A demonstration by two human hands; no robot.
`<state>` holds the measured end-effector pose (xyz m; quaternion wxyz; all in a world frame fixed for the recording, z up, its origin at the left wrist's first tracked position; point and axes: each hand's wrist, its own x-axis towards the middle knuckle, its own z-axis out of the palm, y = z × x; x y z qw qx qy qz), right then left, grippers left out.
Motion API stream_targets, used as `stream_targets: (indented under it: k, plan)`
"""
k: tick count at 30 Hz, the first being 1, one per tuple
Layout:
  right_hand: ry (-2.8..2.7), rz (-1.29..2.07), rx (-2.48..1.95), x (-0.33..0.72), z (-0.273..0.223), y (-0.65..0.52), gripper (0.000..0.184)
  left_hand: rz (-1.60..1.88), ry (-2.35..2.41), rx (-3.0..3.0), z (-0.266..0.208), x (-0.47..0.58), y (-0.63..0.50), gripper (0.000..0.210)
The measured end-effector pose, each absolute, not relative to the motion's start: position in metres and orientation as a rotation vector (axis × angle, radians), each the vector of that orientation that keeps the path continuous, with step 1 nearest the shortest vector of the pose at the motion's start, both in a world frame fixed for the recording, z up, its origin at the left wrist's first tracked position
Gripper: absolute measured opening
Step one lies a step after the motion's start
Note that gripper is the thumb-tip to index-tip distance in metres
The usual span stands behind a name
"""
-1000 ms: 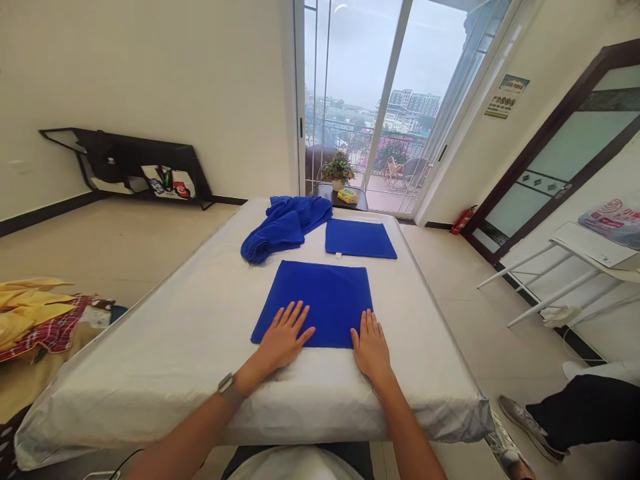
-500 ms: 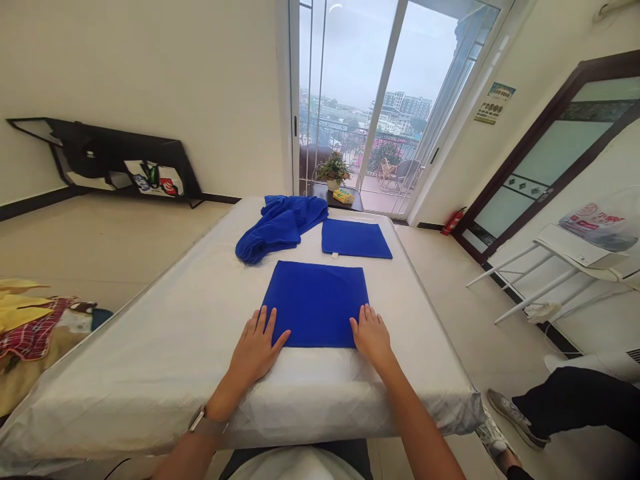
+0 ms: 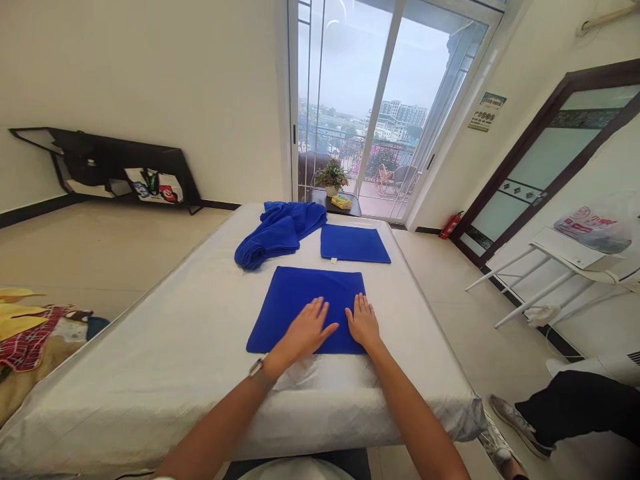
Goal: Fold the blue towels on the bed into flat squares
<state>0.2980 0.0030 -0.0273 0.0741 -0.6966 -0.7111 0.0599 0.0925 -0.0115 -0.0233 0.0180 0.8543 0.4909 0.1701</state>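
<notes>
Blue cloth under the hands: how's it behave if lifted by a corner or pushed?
Probably floppy: the front blue cloth lies thin and flat, and the same-coloured bunched cloth beyond it slumps in soft folds. Likely light, given how thin it looks. Pushed, it may slide or wrinkle, as the pale cover beneath looks slightly glossy.

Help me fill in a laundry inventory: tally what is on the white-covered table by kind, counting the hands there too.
Flat blue cloths: 2, the near cloth and the far cloth
Heap of blue cloth: 1, counted as one because its separate pieces cannot be told
Hands: 2, the left hand and the right hand
Total: 5
</notes>
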Motion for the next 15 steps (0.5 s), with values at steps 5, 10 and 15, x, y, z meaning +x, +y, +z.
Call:
stream_targets:
  k: [5, 10, 15]
  plan:
    - [-2.195, 0.154, -2.071, 0.302, -0.028, 0.003, 0.061, 0.571, 1.272, 2.76, -0.025, 0.168, 0.014, 0.071]
    - [-2.137, 0.186, -2.096, 0.299, -0.028, 0.005, 0.064, 0.514, 1.419, 2.69, -0.038, 0.141, 0.023, 0.073]
    - [-2.119, 0.229, -2.107, 0.297, -0.025, 0.005, 0.066, 0.41, 1.698, 2.599, -0.045, 0.059, 0.026, 0.077]
